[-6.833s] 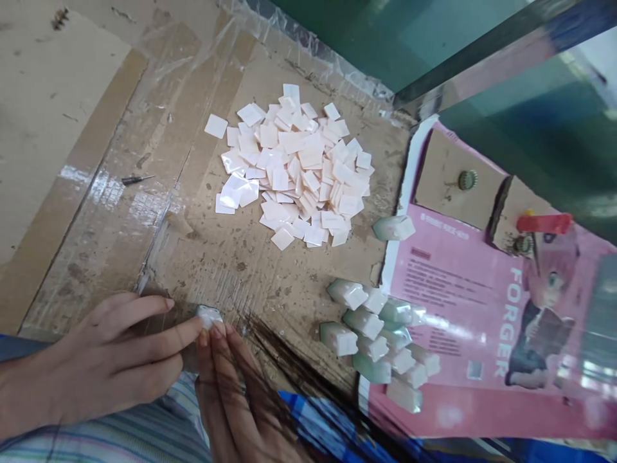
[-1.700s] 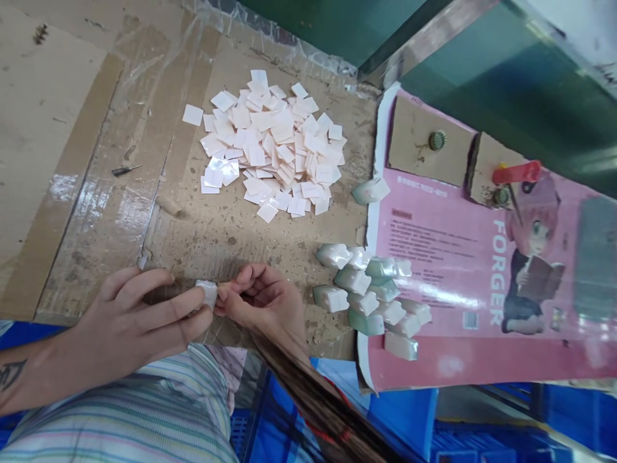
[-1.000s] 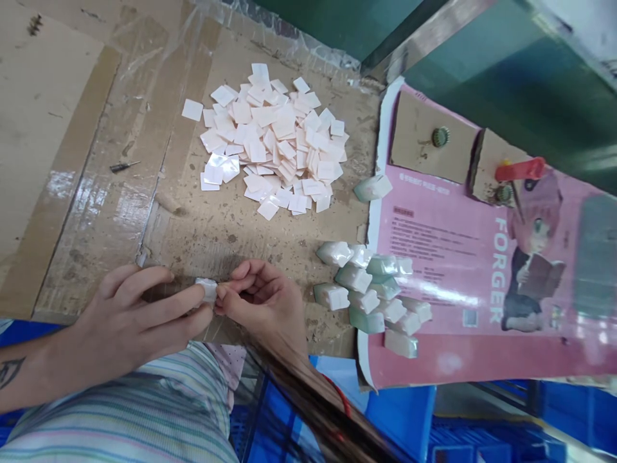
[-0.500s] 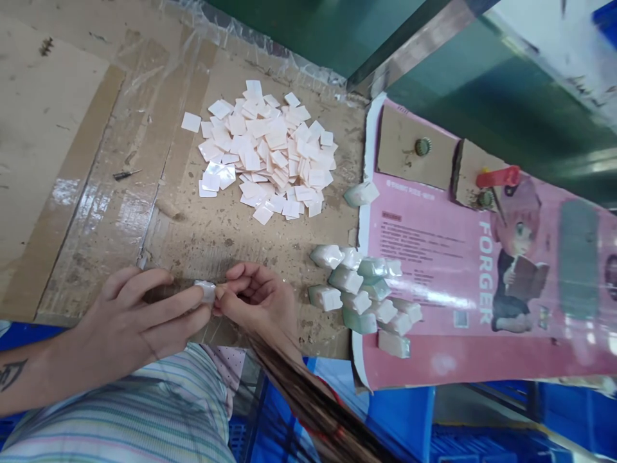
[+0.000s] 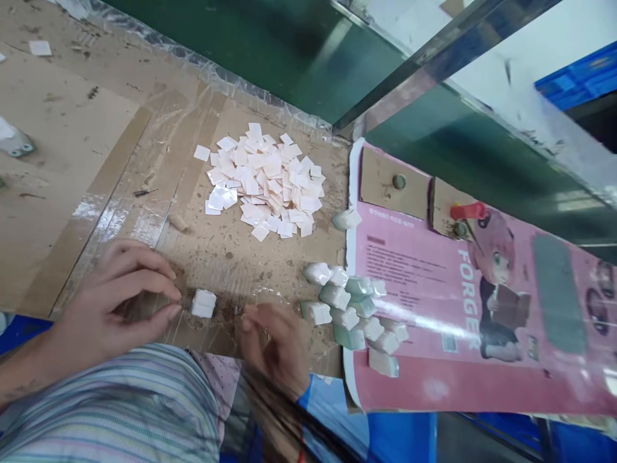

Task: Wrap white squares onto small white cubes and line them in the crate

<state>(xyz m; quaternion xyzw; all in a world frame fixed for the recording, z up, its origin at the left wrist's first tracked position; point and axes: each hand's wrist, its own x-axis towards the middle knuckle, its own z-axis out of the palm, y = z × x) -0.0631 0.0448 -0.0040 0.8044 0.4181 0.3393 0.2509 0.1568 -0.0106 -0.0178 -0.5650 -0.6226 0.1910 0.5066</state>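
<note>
Closing in on the block (image 5: 204, 303) with the left fingertips (image 5: 172, 294): thumb and forefinger curled toward each other, tips just beside its left edge, a narrow gap between the two tips. Touching it or stopping just short, cannot tell from here. Remaining left fingers bent loosely above, with the left hand (image 5: 116, 305) low over the cardboard (image 5: 226, 257).

Over to the right hand (image 5: 278, 341): blurred, fingers (image 5: 249, 321) curled loosely inward, clear of the block and off to its right. Pinching anything or nothing, impossible to say.

Back to the block: small, white, squarish, lying flat on the cardboard between both hands, close to the near edge, on a glossy strip of tape.

Moving outward now. Just right of the right hand, a cluster of pale green and white pieces (image 5: 351, 308), heaped together and straddling the cardboard's edge and the pink poster (image 5: 434, 386). Farther up along that same edge, a lone piece (image 5: 347, 220) on its side. Beyond the block, mid-cardboard, a loose pile of flat white squares (image 5: 265, 183), overlapping every which way. Left of the pile, a thin dark bit (image 5: 144, 191) on the tape.

On the poster's upper part, two brown patches carrying a bottle cap (image 5: 399, 182) and a red clip (image 5: 467, 210). Behind it all, a green panel (image 5: 289, 58). Down at the bottom, striped cloth (image 5: 120, 405) and a hanging strand of hair (image 5: 270, 418).
</note>
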